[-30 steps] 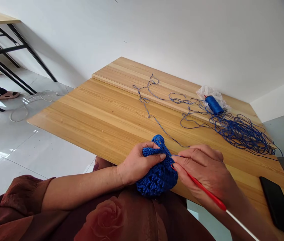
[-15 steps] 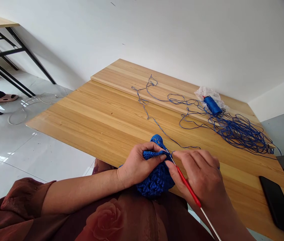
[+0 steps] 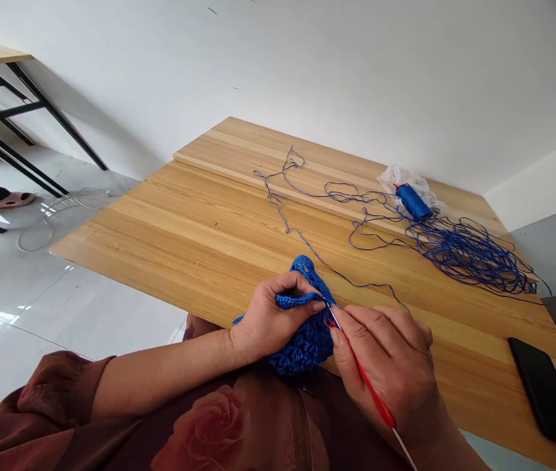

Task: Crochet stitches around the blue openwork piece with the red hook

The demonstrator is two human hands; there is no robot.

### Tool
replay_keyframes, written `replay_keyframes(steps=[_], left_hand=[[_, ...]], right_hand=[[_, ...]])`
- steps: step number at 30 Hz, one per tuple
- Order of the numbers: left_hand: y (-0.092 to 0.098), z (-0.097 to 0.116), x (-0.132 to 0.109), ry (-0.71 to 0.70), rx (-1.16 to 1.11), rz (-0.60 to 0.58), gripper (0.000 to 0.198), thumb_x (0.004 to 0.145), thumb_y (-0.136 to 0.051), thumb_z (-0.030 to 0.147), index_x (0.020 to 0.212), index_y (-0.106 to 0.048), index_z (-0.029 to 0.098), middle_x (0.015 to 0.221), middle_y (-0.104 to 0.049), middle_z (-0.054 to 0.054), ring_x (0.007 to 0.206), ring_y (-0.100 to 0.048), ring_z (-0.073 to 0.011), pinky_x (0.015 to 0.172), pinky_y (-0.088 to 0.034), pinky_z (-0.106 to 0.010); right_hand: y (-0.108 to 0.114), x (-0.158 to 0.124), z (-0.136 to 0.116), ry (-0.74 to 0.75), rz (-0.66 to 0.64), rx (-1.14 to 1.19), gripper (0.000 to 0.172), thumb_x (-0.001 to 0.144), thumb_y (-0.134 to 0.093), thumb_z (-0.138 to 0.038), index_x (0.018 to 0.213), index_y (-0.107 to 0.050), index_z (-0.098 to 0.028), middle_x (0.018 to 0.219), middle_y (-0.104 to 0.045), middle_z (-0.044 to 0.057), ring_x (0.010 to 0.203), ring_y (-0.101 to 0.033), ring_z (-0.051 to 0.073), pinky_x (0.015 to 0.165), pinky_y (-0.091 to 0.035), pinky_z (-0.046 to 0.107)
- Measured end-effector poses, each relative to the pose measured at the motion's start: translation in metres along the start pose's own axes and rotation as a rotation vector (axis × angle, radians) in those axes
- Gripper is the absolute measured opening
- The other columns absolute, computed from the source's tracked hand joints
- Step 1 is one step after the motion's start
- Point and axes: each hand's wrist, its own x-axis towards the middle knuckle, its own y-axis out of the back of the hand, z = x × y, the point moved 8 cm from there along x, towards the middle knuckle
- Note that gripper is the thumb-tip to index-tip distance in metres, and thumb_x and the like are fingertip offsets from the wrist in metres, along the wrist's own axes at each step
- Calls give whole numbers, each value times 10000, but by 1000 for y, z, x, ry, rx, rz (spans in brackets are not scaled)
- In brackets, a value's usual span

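Blue crochet (image 3: 307, 347) at tabletop edge (image 3: 116, 280)

Right hand (image 3: 396, 366) moved closer to left hand (image 3: 275, 314), red crochet hook (image 3: 369, 384) swung steeper

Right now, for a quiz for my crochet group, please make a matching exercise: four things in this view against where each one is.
Things:
1. Blue crocheted piece
2. Red-handled crochet hook
3. Blue thread spool
4. Flat black smartphone

Places:
A. On crumpled clear plastic at the far side of the pale wooden table
B. On the table near its right edge
C. In the right hand
D. In the left hand

Pairs: 1-D, 2-C, 3-A, 4-B
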Motion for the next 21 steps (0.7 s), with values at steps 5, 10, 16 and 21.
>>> replay_keyframes(steps=[5, 10, 16, 21], left_hand=[[4, 8, 1, -99, 146, 12, 67, 830, -747, 205, 883, -772, 174, 900, -767, -42, 863, -672, -178, 846, -495, -291], [1, -5, 1, 158, -78, -69, 145, 796, -787, 302, 805, -753, 162, 794, -723, -24, 760, -641, -159, 769, -492, -283], [-11, -23, -13, 572, -494, -162, 312, 598, -923, 299, 797, -756, 126, 714, -718, -35, 642, -646, -162, 698, -519, -306], [-18, -27, -14, 614, -566, -265, 287, 620, -912, 283, 805, -778, 108, 749, -742, -66, 662, -663, -167, 705, -525, -296]], right_hand=[[-8, -1, -10, -16, -43, -62, 218, 952, -594, -199, 1123, -707, -126, 1010, -764, 105, 932, -626, 275, 794, -376, 420], [-9, -3, -9, 2, -137, 100, 329, 943, -547, -147, 1256, -638, -102, 1128, -709, 134, 1027, -578, 287, 868, -396, 439], [-9, -6, 16, -117, -258, 546, 359, 980, -483, -156, 1305, -621, -218, 1216, -664, 83, 1143, -569, 242, 951, -494, 389], [-30, -8, 36, -274, -240, 960, 245, 1017, -466, -207, 1078, -696, -265, 1021, -704, 39, 1017, -653, 200, 886, -560, 342]])
